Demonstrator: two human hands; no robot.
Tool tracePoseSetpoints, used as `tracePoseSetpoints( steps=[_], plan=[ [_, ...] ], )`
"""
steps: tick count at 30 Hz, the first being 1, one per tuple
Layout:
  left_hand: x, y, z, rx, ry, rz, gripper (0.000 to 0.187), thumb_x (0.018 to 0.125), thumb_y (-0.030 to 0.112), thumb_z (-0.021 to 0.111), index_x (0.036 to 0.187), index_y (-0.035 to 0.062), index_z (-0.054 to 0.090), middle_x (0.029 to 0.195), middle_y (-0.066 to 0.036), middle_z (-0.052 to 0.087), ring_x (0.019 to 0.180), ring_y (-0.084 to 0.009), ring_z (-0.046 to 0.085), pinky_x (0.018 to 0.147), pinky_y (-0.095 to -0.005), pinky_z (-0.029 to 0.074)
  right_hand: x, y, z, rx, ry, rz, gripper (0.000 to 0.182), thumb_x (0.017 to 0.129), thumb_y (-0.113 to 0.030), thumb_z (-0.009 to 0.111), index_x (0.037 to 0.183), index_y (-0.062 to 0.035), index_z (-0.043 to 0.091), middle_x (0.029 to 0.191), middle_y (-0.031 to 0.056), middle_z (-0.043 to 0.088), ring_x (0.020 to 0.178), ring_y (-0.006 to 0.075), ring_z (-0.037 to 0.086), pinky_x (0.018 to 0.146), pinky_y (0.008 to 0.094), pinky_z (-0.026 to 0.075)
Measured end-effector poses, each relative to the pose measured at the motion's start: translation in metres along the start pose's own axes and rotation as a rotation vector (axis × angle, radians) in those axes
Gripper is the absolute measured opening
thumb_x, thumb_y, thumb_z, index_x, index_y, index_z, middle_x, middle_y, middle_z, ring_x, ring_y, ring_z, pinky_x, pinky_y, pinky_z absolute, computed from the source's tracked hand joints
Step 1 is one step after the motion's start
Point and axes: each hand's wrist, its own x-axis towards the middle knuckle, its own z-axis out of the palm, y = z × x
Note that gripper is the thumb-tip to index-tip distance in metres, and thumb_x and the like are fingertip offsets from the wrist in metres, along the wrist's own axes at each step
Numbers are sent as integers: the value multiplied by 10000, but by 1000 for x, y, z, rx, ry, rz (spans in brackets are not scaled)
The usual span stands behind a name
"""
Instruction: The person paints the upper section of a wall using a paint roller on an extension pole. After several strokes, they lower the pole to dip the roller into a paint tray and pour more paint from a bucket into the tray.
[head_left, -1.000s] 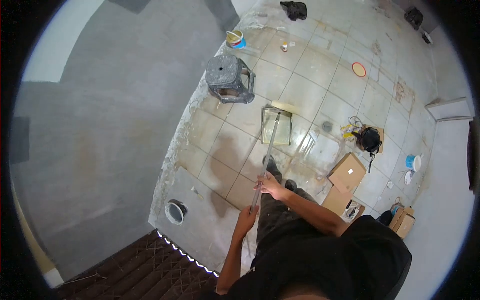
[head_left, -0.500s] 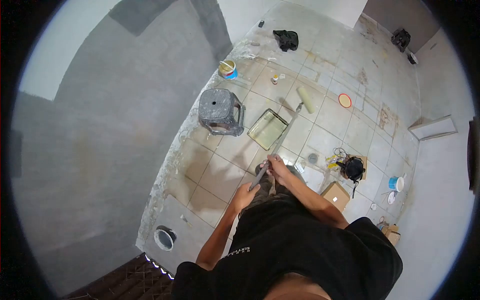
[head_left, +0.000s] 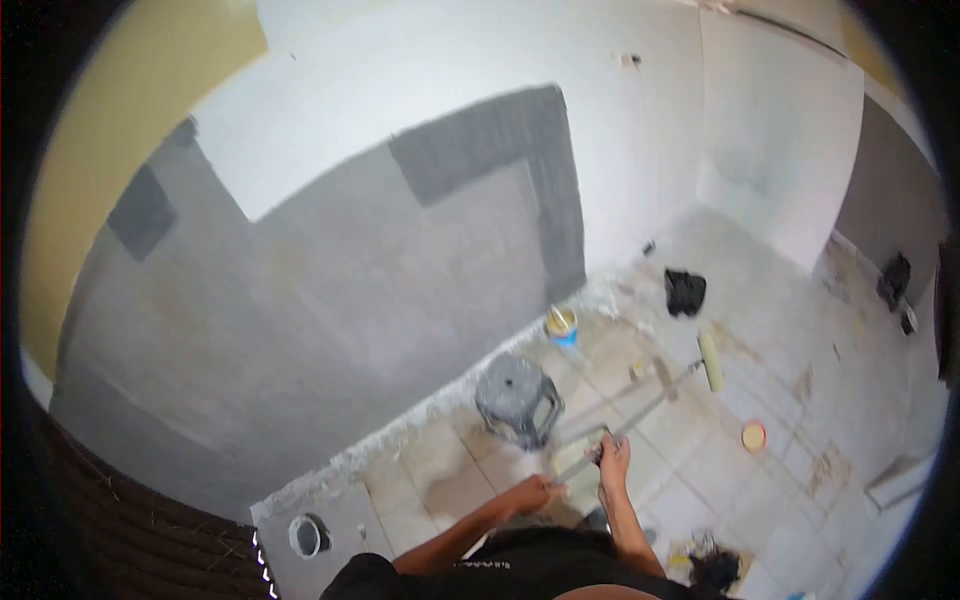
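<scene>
roller [head_left: 711, 362], pale-yellow, cylindrical, on long grey pole [head_left: 655, 402], right of grey plastic stool [head_left: 505, 399] | left hand [head_left: 535, 493], right hand [head_left: 613, 455] closed round pole | probably light, tip-heavy; grip with hands apart

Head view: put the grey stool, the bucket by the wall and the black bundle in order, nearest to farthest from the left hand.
From the left hand:
1. Grey stool: ahead, slightly left.
2. Bucket: beyond the stool, near the foot of the grey wall.
3. Black bundle: farthest, to the bucket's right.
</scene>
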Motion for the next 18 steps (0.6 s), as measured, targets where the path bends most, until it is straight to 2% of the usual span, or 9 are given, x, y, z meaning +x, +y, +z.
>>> tracePoseSetpoints(
  steps=[2, 5, 8, 13, 18],
  plan=[
    [-16, 41, 0, -201, -12, -68, 451, 965, 473, 693, 1192, 83, 683, 594, 42, 431, 476, -96, 413, 442, -298, 287, 15, -16, 2, -24, -43, -67, 170, 1053, -211, 583, 1054, -89, 466, 787, 28, 610, 702, 149, 647, 671, 279, 513],
    [3, 47, 2, -309, -22, -8, 326, 1020, 456, 637, 1074, 136, 606, 614, 96, 345, 486, -47, 345, 441, -251, 247, 30, -51, 15, -25, -117, -135, 176, 1061, -213, 577, 1056, -83, 459, 754, 40, 627, 676, 154, 655, 635, 274, 481],
    [-9, 78, -8, -407, 5, 22, 260, 1031, 407, 636, 1038, 155, 573, 614, 103, 350, 477, -31, 324, 428, -233, 212, 35, -92, 42, -20, -207, -214, 188, 1064, -202, 575, 1087, -64, 450, 732, 60, 626, 648, 150, 641, 626, 279, 484],
    [-52, 156, -38, -475, 94, 213, 259, 1030, 384, 641, 1020, 140, 556, 612, 115, 343, 445, -13, 287, 402, -228, 194, 46, -159, 104, -17, -332, -354, 207, 1063, -208, 578, 1129, -50, 461, 740, 56, 631, 639, 143, 637, 604, 283, 490],
    [-81, 193, -82, -597, 164, 407, 242, 1061, 336, 599, 984, 125, 507, 592, 113, 329, 427, -18, 271, 398, -219, 218, 48, -220, 185, 3, -623, -493, 284, 1045, -129, 599, 1235, -17, 419, 805, 68, 619, 665, 131, 630, 633, 274, 511]
  ],
)
